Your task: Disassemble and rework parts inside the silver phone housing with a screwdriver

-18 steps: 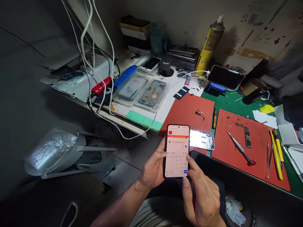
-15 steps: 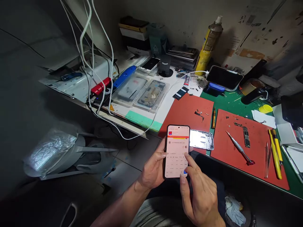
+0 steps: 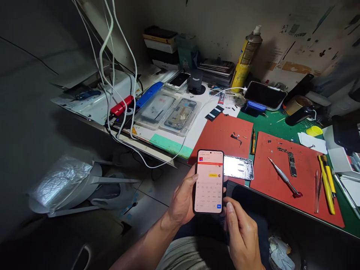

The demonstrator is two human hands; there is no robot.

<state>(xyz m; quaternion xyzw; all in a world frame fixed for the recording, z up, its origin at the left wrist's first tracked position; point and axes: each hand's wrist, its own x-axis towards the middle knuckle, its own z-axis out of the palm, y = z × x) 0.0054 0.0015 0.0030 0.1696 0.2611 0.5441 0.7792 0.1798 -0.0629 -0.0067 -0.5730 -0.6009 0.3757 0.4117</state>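
The left hand [image 3: 180, 198] grips the phone [image 3: 208, 182]; the right hand [image 3: 243, 236], loosely open, has seemingly drawn its thumb off-screen.

- phone [image 3: 208, 182] screen: text lines and keypad, too small to read
- spray can [image 3: 246, 56] label: possibly print, blurred
- wall sheets [image 3: 298, 45]: nothing legible

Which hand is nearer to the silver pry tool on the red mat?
Right. The right hand sits below-left of the pry tool; the left hand, holding the phone, is farther left.
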